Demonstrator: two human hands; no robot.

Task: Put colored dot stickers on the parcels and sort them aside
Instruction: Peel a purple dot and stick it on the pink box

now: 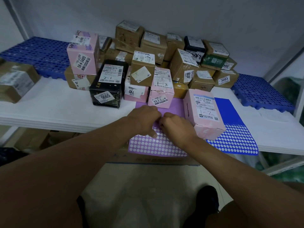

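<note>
A purple dot-sticker sheet (156, 146) lies at the white shelf's front edge, with many dots gone from its near half. Both hands meet over its middle. My left hand (144, 120) has curled fingers and its thumb presses down on the sheet. My right hand (176, 127) is curled with fingertips against the left hand's; what they pinch is hidden. A pink parcel marked "1-2" (204, 112) stands just right of my right hand, partly on a blue dot-sticker sheet (233, 134). More parcels (148, 66) are heaped behind.
A brown parcel (16, 81) sits alone at the far left of the white shelf (49, 109). Blue perforated mats (37, 53) lie at the back left and right. A cardboard carton (156, 159) stands under the shelf edge; my shoe (207, 198) is on the floor.
</note>
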